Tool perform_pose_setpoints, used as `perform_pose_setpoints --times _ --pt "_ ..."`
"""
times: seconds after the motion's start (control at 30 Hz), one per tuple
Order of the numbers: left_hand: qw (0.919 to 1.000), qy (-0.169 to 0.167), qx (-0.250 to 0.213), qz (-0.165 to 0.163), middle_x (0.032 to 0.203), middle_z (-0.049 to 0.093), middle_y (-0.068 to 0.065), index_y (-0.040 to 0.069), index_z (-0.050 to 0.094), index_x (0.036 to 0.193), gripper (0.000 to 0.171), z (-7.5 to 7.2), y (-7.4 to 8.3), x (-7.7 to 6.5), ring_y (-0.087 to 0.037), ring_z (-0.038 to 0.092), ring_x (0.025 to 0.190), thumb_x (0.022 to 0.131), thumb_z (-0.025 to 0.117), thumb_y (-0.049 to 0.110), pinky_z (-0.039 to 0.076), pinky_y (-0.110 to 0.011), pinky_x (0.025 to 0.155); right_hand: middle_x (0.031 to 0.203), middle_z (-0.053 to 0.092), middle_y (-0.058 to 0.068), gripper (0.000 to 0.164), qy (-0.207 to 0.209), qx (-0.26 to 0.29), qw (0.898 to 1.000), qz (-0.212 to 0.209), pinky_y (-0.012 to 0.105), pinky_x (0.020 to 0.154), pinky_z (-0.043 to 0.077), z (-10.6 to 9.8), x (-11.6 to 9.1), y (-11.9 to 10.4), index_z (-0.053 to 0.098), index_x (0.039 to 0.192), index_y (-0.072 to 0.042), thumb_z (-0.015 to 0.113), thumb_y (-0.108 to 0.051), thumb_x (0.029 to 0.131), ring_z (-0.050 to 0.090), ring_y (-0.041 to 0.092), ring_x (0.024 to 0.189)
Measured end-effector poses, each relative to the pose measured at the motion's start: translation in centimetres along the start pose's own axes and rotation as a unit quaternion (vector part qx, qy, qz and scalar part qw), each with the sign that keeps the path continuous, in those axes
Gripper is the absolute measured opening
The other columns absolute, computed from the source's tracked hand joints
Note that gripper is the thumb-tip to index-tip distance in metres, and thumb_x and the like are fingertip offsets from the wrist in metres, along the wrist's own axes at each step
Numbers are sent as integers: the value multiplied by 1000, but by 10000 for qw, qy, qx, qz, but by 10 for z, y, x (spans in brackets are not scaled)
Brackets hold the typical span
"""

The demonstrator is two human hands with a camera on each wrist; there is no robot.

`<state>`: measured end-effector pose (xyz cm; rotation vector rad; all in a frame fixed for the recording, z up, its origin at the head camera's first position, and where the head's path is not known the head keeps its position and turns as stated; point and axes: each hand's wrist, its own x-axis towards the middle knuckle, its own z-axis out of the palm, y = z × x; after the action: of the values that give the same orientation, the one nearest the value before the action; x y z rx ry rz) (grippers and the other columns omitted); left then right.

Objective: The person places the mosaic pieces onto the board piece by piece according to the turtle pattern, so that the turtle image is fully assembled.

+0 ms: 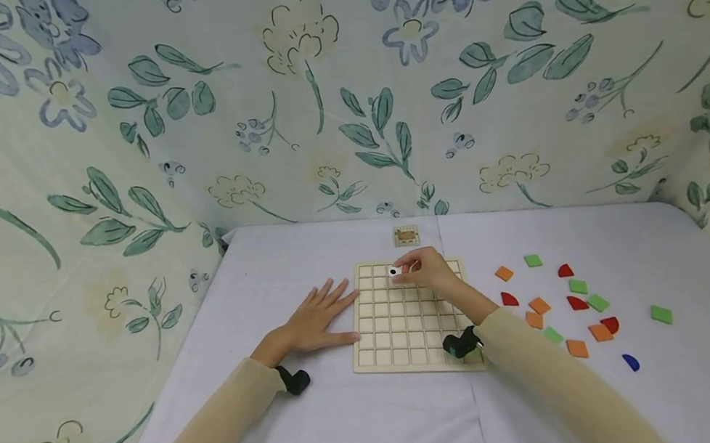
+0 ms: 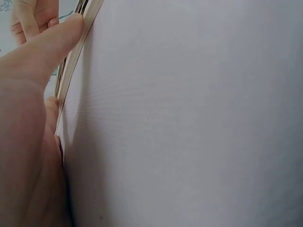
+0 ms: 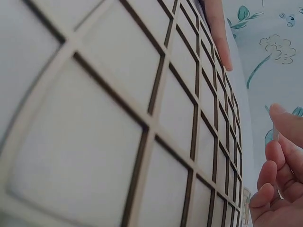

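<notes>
Over grid board (image 1: 398, 322), white tile (image 1: 396, 271) face-up

Left hand (image 1: 315, 321) palm down, fingers spread, thumb extended. Right hand (image 1: 425, 270) in a thumb-and-finger pinch.

One board (image 1: 380, 309), one white tile (image 1: 393, 272), five orange pieces (image 1: 577, 348), five green pieces (image 1: 661, 314), four red pieces (image 1: 509, 299), one blue piece (image 1: 631, 362)

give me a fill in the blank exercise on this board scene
The right hand pinches a white piece whose dot is coloured ____.
The left hand touches the grid board on its ____ side.
Among the loose pieces, only the colour ____ appears once.
Missing words: black; left; blue.
</notes>
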<state>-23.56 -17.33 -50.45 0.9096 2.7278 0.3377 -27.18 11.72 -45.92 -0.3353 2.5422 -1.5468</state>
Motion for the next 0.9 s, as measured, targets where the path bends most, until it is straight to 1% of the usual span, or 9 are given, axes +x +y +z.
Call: perform_pose_setpoints --times 0.1,0.27,0.43,0.63,0.9 --pt "10000 20 32 3 167 -1 -1 31 12 161 92 1 0 0 -30 -7 151 89 45 77 -2 -54 120 77 64 7 28 -67 8 10000 -61 24 55 42 12 6 -1 73 106 7 81 -7 84 49 13 64" --pt "10000 -5 56 21 167 -2 -1 31 11 161 92 0 1 -1 -31 -7 151 90 45 77 -3 -54 119 77 64 5 26 -87 -102 9999 -89 25 58 43 28 16 -4 74 106 5 81 -8 84 51 13 66" --pt "10000 7 -7 43 167 -2 -1 30 11 161 91 -1 2 -1 -31 -7 151 90 47 75 -3 -53 119 79 63 5 26 -204 -110 9997 -19 25 58 43 41 23 -8 74 106 3 82 -7 83 53 14 66" --pt "9999 45 -21 132 167 -1 -2 30 11 161 92 0 1 -2 -31 -6 152 90 45 76 -2 -55 119 78 62 5 24 -267 -49 9995 155 25 60 44 51 29 -11 74 102 3 83 -4 81 53 14 67" --pt "9997 153 -36 193 167 2 -4 29 14 162 90 -1 1 -3 -33 -4 152 91 47 74 1 -58 119 72 60 4 20 -269 -98 9991 305 25 59 43 59 33 -7 75 100 2 82 -2 82 50 13 63"
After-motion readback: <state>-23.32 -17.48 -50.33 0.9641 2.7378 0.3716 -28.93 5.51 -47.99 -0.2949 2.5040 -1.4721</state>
